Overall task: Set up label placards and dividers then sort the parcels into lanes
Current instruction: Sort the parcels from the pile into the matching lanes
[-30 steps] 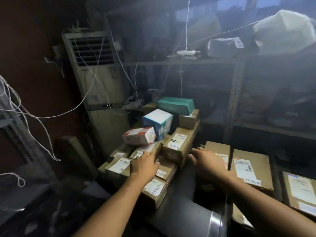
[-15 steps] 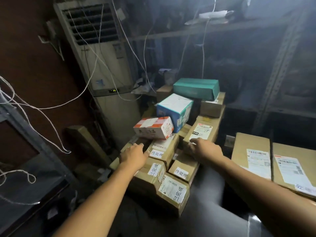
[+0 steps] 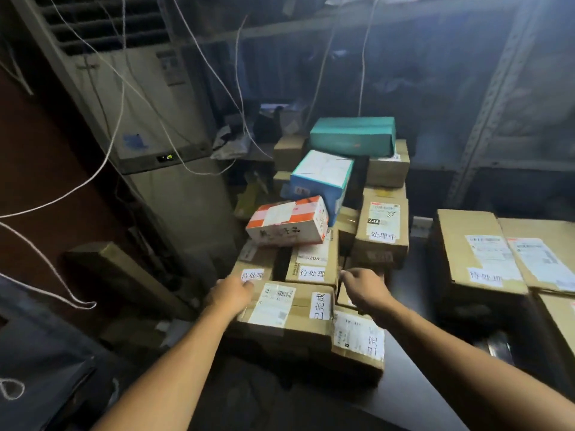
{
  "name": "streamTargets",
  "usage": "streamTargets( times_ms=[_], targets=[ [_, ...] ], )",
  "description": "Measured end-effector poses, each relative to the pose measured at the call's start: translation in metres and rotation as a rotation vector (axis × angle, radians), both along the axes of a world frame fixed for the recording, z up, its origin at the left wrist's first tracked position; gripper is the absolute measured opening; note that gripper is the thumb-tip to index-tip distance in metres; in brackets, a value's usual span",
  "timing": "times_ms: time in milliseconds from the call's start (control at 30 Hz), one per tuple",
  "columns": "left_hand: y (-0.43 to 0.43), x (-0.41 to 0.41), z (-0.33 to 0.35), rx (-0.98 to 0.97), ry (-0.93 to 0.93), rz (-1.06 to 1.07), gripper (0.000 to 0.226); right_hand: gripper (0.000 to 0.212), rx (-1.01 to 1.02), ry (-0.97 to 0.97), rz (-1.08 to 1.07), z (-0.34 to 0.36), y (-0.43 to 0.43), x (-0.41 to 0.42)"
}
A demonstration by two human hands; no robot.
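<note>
The parcel [image 3: 280, 309] marked 已完成 lies at the near edge of the pile [image 3: 314, 265], on the left of the tabletop [image 3: 404, 368]. Over the last second both hands have drawn back from boxes deeper in the pile and closed in on this one. That suggests it is the next parcel to be lifted out and carried to its lane.

The left hand [image 3: 230, 295] holds its far left corner, fingers [image 3: 247, 284] pressed together and bent over the edge. The right hand [image 3: 364, 287] hangs at the far right corner, touching or just above it. Its fingers [image 3: 345, 275] are curled, but I cannot tell whether they pinch anything.
</note>
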State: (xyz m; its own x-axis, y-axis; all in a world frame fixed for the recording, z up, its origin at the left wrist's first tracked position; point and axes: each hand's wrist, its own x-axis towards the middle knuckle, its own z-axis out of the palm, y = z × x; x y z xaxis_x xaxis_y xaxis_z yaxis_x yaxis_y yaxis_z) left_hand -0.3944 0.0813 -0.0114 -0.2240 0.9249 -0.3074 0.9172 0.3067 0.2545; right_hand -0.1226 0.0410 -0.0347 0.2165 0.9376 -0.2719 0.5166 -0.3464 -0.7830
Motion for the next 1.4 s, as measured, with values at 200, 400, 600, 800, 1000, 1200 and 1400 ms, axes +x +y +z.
streamTargets(
  times_ms=[200,400,600,800,1000,1200,1400],
  targets=[
    [-0.016,-0.019,-0.015,-0.240,-0.547,0.147,0.049,0.032,-0.259,0.420,-0.220,-0.006,-0.035,-0.043],
    [-0.013,-0.037,-0.009,-0.255,-0.794,0.152,0.044,0.031,-0.137,0.483,-0.336,0.010,-0.045,-0.044],
    [0.002,-0.034,0.036,-0.163,-0.936,0.021,0.042,0.022,0.177,0.479,-0.264,0.068,-0.052,-0.036],
    [0.016,-0.021,0.067,-0.123,-1.043,-0.091,0.041,0.056,0.278,0.539,-0.311,0.093,-0.054,-0.024],
    [0.020,0.002,0.080,-0.115,-1.327,-0.097,0.031,0.055,0.301,0.460,-0.164,0.106,-0.065,-0.025],
    [-0.001,0.050,0.082,-0.242,-1.548,-0.161,0.041,0.036,0.414,0.648,-0.338,0.108,-0.071,-0.038],
    [-0.005,0.078,0.076,-0.267,-1.453,-0.264,0.044,0.037,0.408,0.392,-0.318,0.106,-0.086,-0.017]
  ],
)
